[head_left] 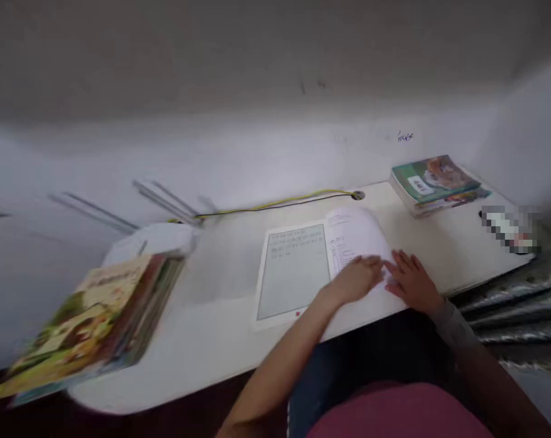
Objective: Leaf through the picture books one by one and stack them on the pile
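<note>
A white sheet or booklet page (354,228) with printed text lies on the desk, its upper part curving up a little. My left hand (358,278) rests across the lower part of this page, its fingers stretched out to the right. At the page's right edge lies my right hand (411,281), palm down with the fingers apart. The fingertips of both hands are close together; I cannot tell if they touch. Left of the page is a white-framed writing tablet (294,277) with a grey screen, dark handwritten lines and a red button at its bottom edge.
Blurred picture books (86,316) are stacked at the desk's left end, beside a lamp's round white base (150,238). Another book stack (440,179) stands at the back right, near a pixelated object (508,230). A yellow cable (280,202) runs along the wall.
</note>
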The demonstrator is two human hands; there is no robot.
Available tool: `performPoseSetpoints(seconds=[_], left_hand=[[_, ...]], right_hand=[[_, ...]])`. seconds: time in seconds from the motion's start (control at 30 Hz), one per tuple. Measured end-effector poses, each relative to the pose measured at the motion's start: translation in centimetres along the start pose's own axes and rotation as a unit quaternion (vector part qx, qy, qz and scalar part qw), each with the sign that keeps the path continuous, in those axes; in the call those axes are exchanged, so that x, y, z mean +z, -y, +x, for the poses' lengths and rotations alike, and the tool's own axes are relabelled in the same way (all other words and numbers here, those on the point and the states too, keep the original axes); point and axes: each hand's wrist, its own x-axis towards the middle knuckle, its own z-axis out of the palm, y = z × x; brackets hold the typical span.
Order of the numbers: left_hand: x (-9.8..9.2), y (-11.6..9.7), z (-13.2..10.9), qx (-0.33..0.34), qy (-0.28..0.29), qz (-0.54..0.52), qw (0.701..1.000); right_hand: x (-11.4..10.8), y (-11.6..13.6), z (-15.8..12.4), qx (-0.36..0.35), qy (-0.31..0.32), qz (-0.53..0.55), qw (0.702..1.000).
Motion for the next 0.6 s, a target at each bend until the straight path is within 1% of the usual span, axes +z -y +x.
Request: performPoseSetpoints(seconds=[0.07,0.13,0.2,0.27,0.37,0.43,0.6], left_hand=[[-1.6,2.6,1.9,-0.095,-0.058,0.046,0.993],[-2.7,5.1,3.7,-0.163,-0.086,0.078,0.98],[-3.3,7.3,5.0,-0.208,-0.077,0.093,0.971],[-3.3,8.7,5.9,-0.218,-0.055,0.095,0.97],[-3.0,9.4,6.4,-0.208,-0.053,0.098,0.972],[-2.8,9.1,6.4,-0.205,-0.062,0.101,0.972],[-2.6,8.7,6.1,-0.197,-0.063,0.097,0.974]], right_hand=[[0.1,0.1,0.1,0.001,0.001,0.002,1.0],[0.4,0.2,0.2,0.004,0.0,0.003,1.0],[0.7,0.3,0.3,0.007,-0.003,0.004,1.0],[0.9,0.3,0.3,0.01,-0.007,0.004,1.0],[0.8,0.1,0.2,0.012,-0.012,0.004,1.0],[0.5,0.0,0.1,0.012,-0.012,0.005,1.0],[0.0,0.0,0.1,0.014,-0.006,0.009,1.0]])
